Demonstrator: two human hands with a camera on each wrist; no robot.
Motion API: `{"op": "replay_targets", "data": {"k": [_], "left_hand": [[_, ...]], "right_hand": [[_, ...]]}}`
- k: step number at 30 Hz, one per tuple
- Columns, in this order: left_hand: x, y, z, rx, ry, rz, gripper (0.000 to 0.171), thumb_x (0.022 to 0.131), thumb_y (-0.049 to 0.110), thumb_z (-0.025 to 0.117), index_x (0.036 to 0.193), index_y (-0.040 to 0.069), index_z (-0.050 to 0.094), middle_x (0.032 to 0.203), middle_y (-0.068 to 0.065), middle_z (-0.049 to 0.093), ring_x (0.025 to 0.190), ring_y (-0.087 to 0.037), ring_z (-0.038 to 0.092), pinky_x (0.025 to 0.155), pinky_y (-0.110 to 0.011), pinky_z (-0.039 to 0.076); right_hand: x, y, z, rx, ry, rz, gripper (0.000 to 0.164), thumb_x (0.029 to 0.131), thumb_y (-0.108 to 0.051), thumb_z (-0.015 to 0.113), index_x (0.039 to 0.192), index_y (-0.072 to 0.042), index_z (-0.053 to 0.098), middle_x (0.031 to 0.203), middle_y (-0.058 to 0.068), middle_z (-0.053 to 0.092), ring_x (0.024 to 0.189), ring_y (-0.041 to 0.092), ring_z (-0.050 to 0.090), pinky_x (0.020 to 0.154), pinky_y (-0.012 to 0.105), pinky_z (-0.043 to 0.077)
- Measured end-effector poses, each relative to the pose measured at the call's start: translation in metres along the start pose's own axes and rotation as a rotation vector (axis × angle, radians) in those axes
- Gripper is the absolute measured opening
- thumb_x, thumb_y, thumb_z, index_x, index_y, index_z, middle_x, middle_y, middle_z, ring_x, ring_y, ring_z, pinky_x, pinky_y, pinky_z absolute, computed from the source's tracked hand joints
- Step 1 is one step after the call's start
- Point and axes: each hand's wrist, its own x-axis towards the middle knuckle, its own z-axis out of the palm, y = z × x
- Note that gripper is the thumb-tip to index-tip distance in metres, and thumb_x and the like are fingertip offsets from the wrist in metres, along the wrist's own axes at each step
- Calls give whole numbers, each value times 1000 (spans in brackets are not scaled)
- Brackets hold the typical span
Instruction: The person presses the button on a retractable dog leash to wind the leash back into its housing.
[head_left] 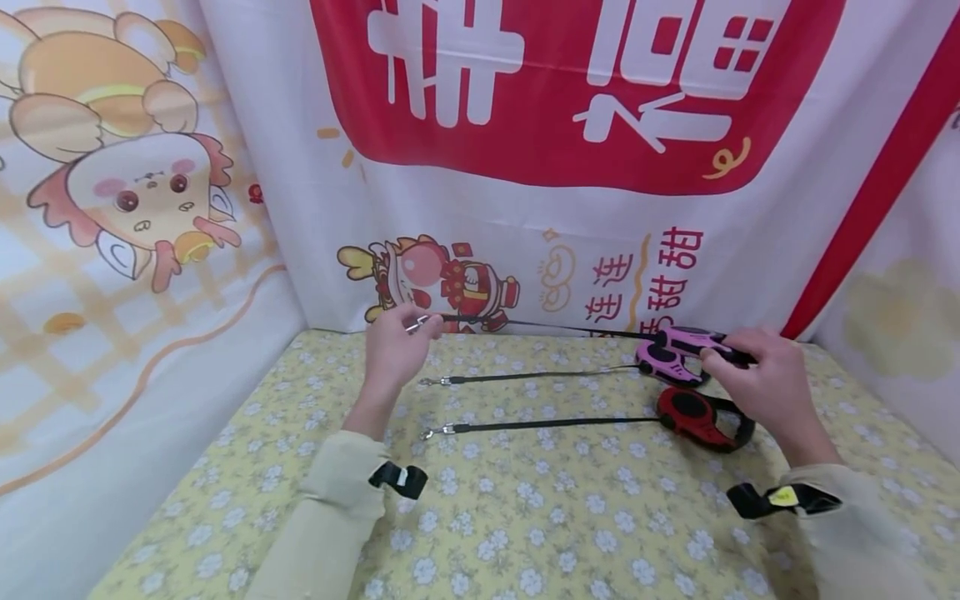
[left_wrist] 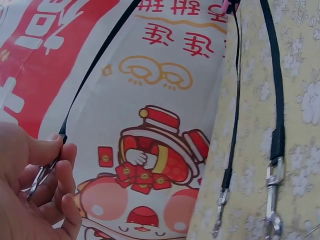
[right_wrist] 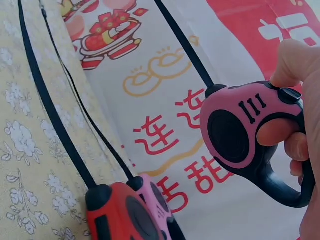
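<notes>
L grip [head_left: 396, 346]: pinching metal clip [head_left: 417, 324] at strap end.
R grip [head_left: 772, 383]: fingers curled round handle of held pink leash [right_wrist: 245, 125].
Strap [right_wrist: 184, 44]: stretched btwn both grips.
Case marks: 3 bone shapes.
On desk [head_left: 510, 517]: 2nd pink leash [head_left: 660, 365] + red leash [head_left: 693, 414], just L of R grip.
Writing: wall cloth [head_left: 480, 217] beyond grips, red 连连 & 甜甜, big white 福.
Yellow tag [head_left: 783, 496]: R wrist, below R grip, too small to read.

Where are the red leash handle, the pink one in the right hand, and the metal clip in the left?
Red leash handle [head_left: 687, 406], head view: on its round black disc.
Held pink leash handle [right_wrist: 228, 136], right wrist view: on its black oval disc.
Held metal clip [left_wrist: 41, 175], left wrist view: on its metal shaft.
</notes>
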Motion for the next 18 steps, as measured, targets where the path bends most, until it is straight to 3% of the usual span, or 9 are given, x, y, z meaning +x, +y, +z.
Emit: {"op": "replay_targets", "data": {"k": [4,10,16,18], "left_hand": [[2,-8,5,-4,11,-8,17,104,31,71,105,16,79,101,-6,81,114,-27,70,81,-38,53],[1,-11,13,9,3,23,17,103,30,72,103,14,80,96,-6,80,92,-28,72,62,-32,48],[-1,-11,14,10,14,11,18,103,31,72,108,15,79,97,-6,81,86,-25,73,61,-32,48],[-1,-11,14,13,21,15,18,103,30,72,109,15,80,98,-6,81,87,-25,74,63,-33,49]], "right_hand": [[-1,8,10,-9,23,-37,22,88,-12,76,67,-12,68,71,-1,61,73,3,39,60,24,32],[-2,19,11,-46,8,-137,19,80,-12,79,65,-13,67,66,2,61,70,2,37,66,28,28],[1,22,7,-85,-83,-147,14,88,-14,78,77,-8,73,77,8,64,75,6,41,62,30,33],[1,23,5,-139,-133,-151,17,92,-19,77,87,-2,76,85,15,68,82,15,48,71,37,37]]}}
